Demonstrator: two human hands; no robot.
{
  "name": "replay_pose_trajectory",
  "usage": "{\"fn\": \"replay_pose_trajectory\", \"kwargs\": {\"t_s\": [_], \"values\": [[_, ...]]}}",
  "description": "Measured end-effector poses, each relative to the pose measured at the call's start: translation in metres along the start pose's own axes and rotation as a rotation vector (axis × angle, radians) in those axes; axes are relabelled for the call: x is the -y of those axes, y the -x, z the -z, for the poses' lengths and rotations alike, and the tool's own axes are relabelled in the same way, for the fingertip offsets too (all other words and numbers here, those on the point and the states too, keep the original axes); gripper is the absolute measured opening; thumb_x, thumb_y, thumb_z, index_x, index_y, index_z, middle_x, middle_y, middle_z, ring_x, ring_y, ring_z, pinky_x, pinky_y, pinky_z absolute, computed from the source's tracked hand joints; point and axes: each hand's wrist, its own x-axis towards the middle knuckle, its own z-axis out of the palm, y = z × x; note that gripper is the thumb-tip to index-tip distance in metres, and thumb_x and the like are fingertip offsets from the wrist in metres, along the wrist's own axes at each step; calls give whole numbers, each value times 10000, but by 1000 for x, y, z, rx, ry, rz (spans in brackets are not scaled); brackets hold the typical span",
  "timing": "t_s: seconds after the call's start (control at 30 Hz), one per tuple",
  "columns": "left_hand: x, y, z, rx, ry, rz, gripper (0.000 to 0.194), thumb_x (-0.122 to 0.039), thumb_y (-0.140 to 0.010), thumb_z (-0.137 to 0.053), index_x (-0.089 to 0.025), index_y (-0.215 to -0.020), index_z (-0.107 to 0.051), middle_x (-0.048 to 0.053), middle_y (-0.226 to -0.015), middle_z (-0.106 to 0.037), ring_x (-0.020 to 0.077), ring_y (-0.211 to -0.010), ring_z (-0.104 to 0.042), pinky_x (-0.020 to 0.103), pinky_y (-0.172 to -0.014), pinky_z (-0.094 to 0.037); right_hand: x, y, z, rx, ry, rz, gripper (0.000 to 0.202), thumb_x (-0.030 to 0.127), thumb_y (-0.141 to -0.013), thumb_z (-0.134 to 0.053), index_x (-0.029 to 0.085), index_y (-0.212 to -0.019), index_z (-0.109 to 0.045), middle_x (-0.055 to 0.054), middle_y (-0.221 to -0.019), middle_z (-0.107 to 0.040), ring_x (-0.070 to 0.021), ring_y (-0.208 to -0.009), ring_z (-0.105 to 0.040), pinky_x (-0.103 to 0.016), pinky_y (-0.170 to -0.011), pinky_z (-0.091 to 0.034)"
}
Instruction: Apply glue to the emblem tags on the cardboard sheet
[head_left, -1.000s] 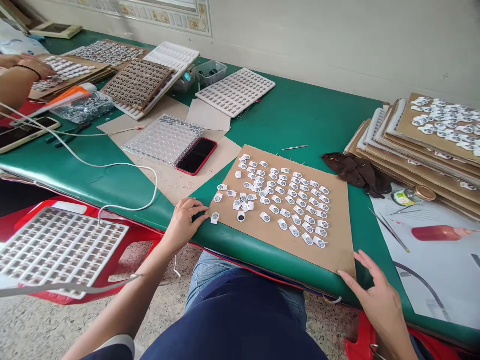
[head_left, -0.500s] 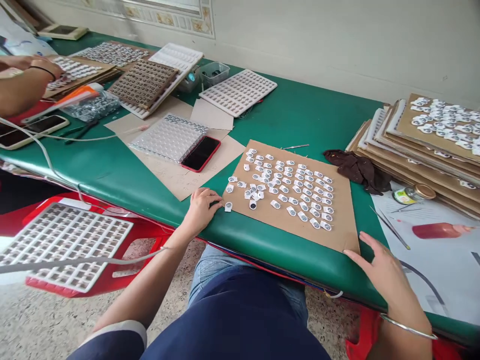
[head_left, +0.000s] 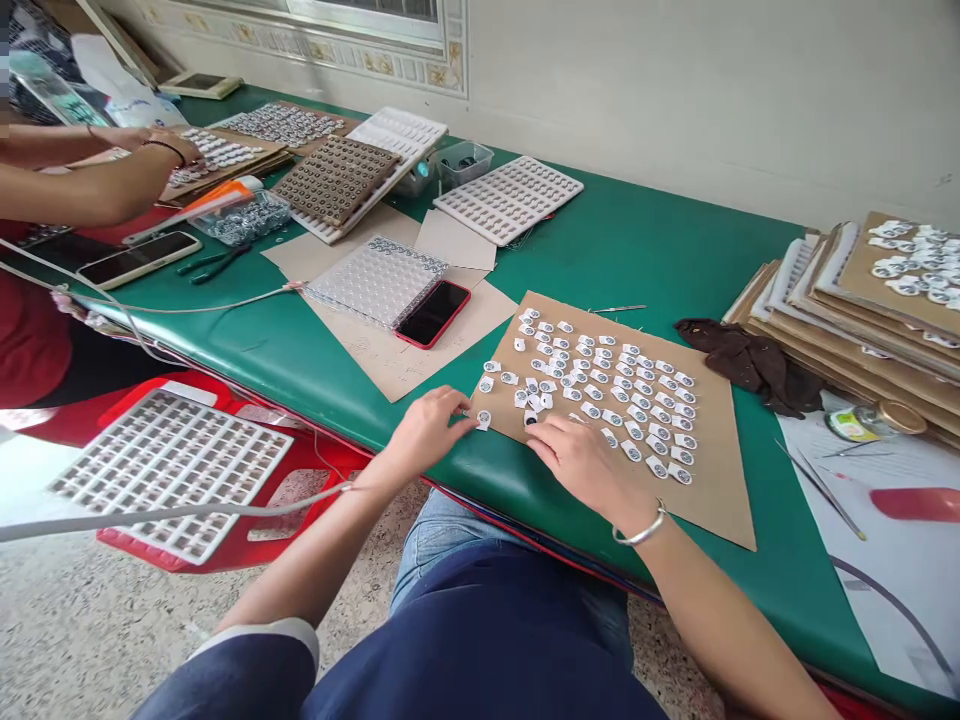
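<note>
A brown cardboard sheet [head_left: 720, 500] lies on the green table, with many small white tags [head_left: 631, 450] with round grey printed faces spread over it. My left hand [head_left: 429, 432] is at the sheet's left corner, thumb and fingers apart, close beside one white tag [head_left: 484, 420]. Reaching over the sheet's front edge is my right hand [head_left: 589, 462], its thumb and index finger apart near a white piece with a black centre [head_left: 531, 419]. Nothing shows between the fingers of either hand. The right hand covers some tags behind it.
A red phone [head_left: 433, 314] and bubble wrap [head_left: 367, 285] lie left of the sheet. At right are stacked boards [head_left: 847, 330], a dark cloth [head_left: 750, 365], a glass jar [head_left: 862, 422] and tweezers [head_left: 832, 495]. A co-worker's arms [head_left: 97, 185] work at far left.
My right hand has left the sheet's right corner and moved left to the black-centred piece. My left hand stays by the left corner. The view has shifted slightly left.
</note>
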Motion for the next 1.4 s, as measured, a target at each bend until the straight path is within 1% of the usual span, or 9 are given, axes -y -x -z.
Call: {"fn": "replay_pose_trajectory", "kwargs": {"t_s": [0.1,0.23,0.5,0.6,0.73,0.9,1.17,1.3,1.4], "values": [[-9,11,-22,-72,-103,7,244,-386,-848,-544,-153,-906,-582,64,-835,-585,207,-815,-564,330,-750,-466,0,-15,-3,2,50,1,229,241,-918,-417,190,-883,-637,-34,-741,-605,-142,-647,-571,-269,-567,-426],[-13,7,-37,-118,-176,50,199,-326,-875,-512,-144,-909,-586,92,-861,-592,232,-840,-556,364,-774,-468,-19,-6,1,-127,-34,-78,211,249,-917,-426,196,-953,-627,-37,-808,-635,-137,-694,-591,-270,-631,-466],[-1,-11,-14,118,-32,-68,104,-209,-851,-538,-161,-892,-622,78,-895,-631,212,-863,-587,346,-796,-468,-50,61,3,-285,-84,-157,188,236,-887,-479,211,-1011,-617,-51,-914,-689,-163,-793,-653,-300,-691,-541],[-1,-34,-2,74,20,-82,105,-231,-848,-542,-177,-890,-621,64,-894,-632,201,-867,-585,328,-783,-455,-54,71,8,-349,-75,-168,192,239,-875,-495,223,-1017,-624,-40,-895,-700,-161,-766,-664,-296,-688,-551],[-4,-93,-4,-84,-86,-202,152,-241,-865,-506,-168,-945,-614,78,-963,-623,225,-944,-547,377,-868,-384,-54,65,13,-399,-34,-152,172,228,-863,-517,220,-989,-634,-41,-885,-706,-163,-772,-668,-292,-693,-552],[7,-143,-21,258,-167,-381,101,-180,-793,-573,-156,-836,-661,80,-873,-649,231,-956,-548,368,-920,-356,-51,56,8,-377,-62,-118,184,199,-866,-512,208,-1013,-622,-49,-891,-702,-158,-774,-663,-298,-694,-554],[11,-180,-2,326,-176,-428,250,-134,-820,-482,-181,-956,-687,66,-1066,-631,182,-1032,-536,265,-911,-375,-63,74,7,-439,-94,-199,186,246,-857,-521,228,-990,-650,-32,-896,-716,-165,-741,-681,-296,-677,-573],[13,-197,-10,451,-194,-465,304,-100,-762,-521,-254,-958,-695,22,-1056,-642,159,-999,-557,215,-857,-388,-63,78,-6,-514,-116,-264,186,253,-855,-526,221,-985,-655,-43,-893,-718,-175,-731,-685,-306,-674,-573],[18,-202,-18,487,-219,-451,310,-129,-741,-555,-241,-1002,-680,42,-1054,-634,176,-968,-567,234,-835,-395,-63,83,-19,-577,-132,-360,187,270,-851,-539,207,-975,-662,-48,-847,-721,-174,-692,-685,-297,-650,-571]]}}
